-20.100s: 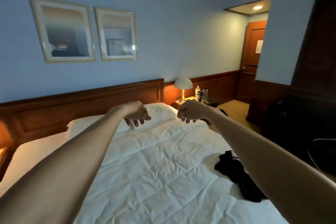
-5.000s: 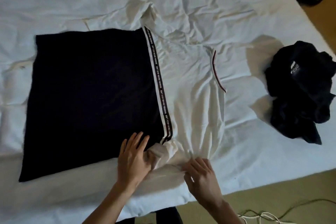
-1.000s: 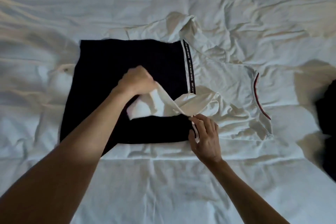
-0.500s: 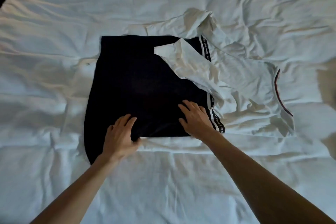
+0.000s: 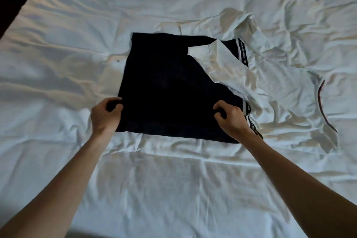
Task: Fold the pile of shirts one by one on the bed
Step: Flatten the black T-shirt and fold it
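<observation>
On the bed (image 5: 58, 35), centre: shirt (image 5: 170, 83), black body flat, white sleeve folded across.
Left hand (image 5: 105, 115): pinching shirt's near-left edge.
Right hand (image 5: 230, 118): pinching shirt's near-right edge.

I am looking down at the shirt (image 5: 170, 85) lying on the bed (image 5: 173, 189), its white sleeve (image 5: 222, 63) lying folded across the black body; my left hand (image 5: 105, 115) and right hand (image 5: 230, 117) are each pinching its near edge
</observation>
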Available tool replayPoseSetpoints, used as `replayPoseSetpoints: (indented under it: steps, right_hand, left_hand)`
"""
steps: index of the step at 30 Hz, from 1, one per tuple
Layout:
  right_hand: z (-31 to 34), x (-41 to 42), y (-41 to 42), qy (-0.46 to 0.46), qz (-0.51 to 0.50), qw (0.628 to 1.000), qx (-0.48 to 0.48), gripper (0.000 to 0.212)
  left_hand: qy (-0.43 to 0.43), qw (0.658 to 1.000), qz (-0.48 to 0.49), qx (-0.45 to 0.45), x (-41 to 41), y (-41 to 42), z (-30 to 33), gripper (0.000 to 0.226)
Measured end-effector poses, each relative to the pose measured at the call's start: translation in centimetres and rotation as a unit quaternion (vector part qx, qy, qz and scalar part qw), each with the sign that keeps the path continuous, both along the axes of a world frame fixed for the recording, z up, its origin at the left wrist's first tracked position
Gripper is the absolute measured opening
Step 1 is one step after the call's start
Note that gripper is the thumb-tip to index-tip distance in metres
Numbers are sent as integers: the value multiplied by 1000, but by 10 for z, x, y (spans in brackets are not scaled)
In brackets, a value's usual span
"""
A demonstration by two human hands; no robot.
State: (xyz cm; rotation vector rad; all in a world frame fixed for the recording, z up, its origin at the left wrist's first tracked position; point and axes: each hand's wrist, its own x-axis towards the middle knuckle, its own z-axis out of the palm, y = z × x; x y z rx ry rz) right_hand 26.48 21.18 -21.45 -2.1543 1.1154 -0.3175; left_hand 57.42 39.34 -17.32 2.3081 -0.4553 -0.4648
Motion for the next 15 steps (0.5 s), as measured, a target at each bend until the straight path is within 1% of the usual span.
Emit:
replayPoseSetpoints:
  steps: [3,4,6,8,10,11,12,13,15]
  right_hand:
    - [-7,6,-1,119,10,993,24,13]
    - [-10,7,0,137,12,990,25,13]
    - [-14,9,-1,159,17,987,20,12]
    - [-13,10,-4,163,24,986,0,12]
    - [-11,11,-7,122,14,992,-34,11]
    - [-12,12,-8,95,2,994,-57,10]
    - [-13,13,-8,76,-10,994,-81,10]
    - [-14,14,-6,79,-17,990,-112,11]
    - [-19,15,9,130,-29,974,-181,22]
  left_hand:
    - [32,997,-11,63,0,13,-21,28]
    - [35,997,-7,71,-2,20,-28,29]
    - [12,998,-3,56,-5,28,-35,26]
    - [-14,1000,-2,16,-6,29,-35,21]
    - [-40,999,-7,-36,-3,26,-32,12]
    - [-50,998,-10,-48,0,24,-32,10]
    - [-52,997,-15,-46,3,23,-35,9]
    - [-47,998,-22,-33,7,23,-41,12]
    - [-39,999,-33,8,10,26,-53,19]
